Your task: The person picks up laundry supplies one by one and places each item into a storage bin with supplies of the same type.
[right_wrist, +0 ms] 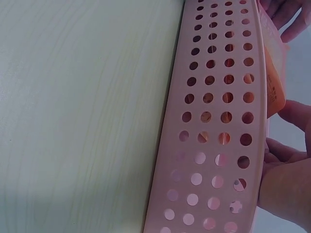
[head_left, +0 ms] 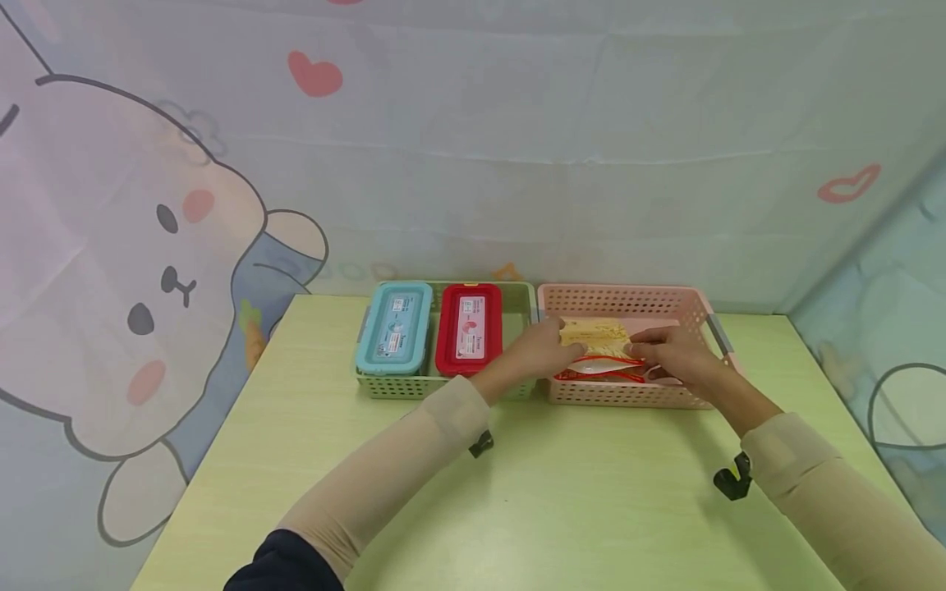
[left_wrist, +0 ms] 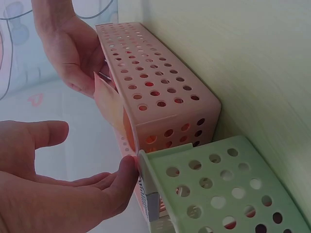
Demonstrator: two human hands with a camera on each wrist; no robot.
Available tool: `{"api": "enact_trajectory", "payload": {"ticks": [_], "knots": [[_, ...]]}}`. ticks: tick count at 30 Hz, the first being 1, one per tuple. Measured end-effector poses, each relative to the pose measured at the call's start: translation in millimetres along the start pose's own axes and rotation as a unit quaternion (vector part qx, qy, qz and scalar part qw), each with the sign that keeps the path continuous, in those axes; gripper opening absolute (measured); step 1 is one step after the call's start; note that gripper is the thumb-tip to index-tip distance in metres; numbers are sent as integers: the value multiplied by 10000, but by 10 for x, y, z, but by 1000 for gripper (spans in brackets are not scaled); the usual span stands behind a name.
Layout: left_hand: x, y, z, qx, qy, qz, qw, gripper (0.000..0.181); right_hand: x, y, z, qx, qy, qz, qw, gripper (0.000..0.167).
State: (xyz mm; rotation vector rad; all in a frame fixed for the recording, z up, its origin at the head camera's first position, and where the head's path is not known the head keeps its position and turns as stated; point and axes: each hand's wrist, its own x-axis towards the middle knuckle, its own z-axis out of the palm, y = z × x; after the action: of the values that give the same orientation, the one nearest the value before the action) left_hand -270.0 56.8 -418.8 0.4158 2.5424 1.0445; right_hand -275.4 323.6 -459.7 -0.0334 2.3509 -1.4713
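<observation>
In the head view a yellow flat packet [head_left: 594,336] lies in the pink perforated basket [head_left: 621,397], with a red-edged clear bag [head_left: 602,366] below its near side. My left hand [head_left: 535,353] reaches over the basket's left side to the packet's left end. Its thumb and fingers stand apart in the left wrist view. From the right, my right hand [head_left: 676,355] pinches the packet's other end. In the right wrist view an orange packet corner [right_wrist: 275,92] touches that hand's thumb [right_wrist: 294,114], while the basket's wall hides some of its fingers.
Left of the pink basket stands a green perforated basket [head_left: 399,387]. It holds a box with a light blue lid [head_left: 394,328] and one with a red lid [head_left: 469,330]. Both baskets stand on a pale yellow table [head_left: 517,509], before a printed cloth backdrop [head_left: 517,123].
</observation>
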Motion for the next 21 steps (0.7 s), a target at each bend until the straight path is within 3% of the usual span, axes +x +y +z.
{"api": "enact_trajectory", "payload": {"ticks": [11,21], "knots": [[22,-80,-4,-199,-24,91,9998,67,9,18,-21,353,28,25,9994,47],[20,-90,-19,-250,-150,155,9995,67,-85,2,-130,191,-382,-95,9990,47]]}}
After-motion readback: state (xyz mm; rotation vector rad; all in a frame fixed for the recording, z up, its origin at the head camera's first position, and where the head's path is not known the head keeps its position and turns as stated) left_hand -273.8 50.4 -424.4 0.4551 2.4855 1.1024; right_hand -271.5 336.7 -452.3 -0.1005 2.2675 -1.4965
